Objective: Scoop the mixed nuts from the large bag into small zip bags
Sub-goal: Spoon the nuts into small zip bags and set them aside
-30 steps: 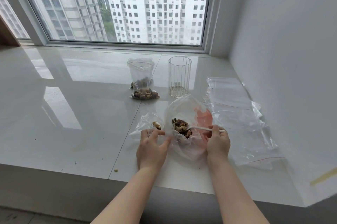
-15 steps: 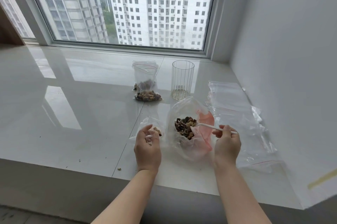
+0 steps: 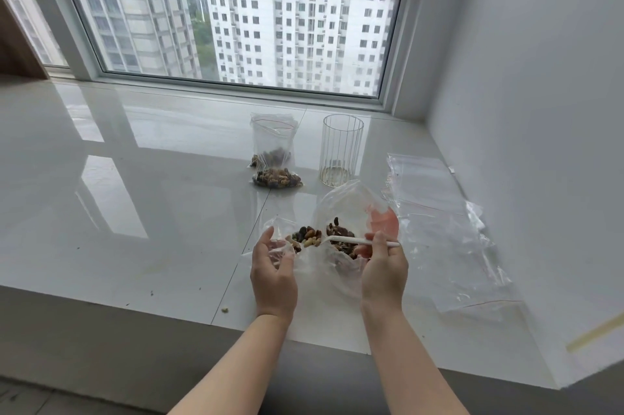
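Head view. Two bare forearms enter from 6 o'clock over the glossy white surface (image 3: 141,212).

Left hand (image 3: 273,274): fingers curled around the rim of a small zip bag (image 3: 282,245), holding its mouth open; a few nuts lie inside.

Right hand (image 3: 383,274): fingers pinched closed on the handle of a white spoon (image 3: 358,240). Spoon runs level toward 9 o'clock; its bowl carries a heap of mixed nuts (image 3: 307,236) just at the small bag's mouth.

Large bag (image 3: 351,208): clear plastic with a red patch, standing open between the hands and just beyond them, touching the small bag on its 9 o'clock side. Dark and tan nuts remain in its bottom.

At 3 o'clock of the large bag: a loose pile of empty clear bags (image 3: 439,212) lying flat along the wall.

Further out, toward 12 o'clock: a ribbed clear glass (image 3: 341,149), upright. At 9 o'clock of the glass, near but apart, two filled small bags (image 3: 274,158), one upright, one lying flat in front of it.

Crumbs (image 3: 223,309) sit near the surface's front edge. Window (image 3: 233,33) at the far end.
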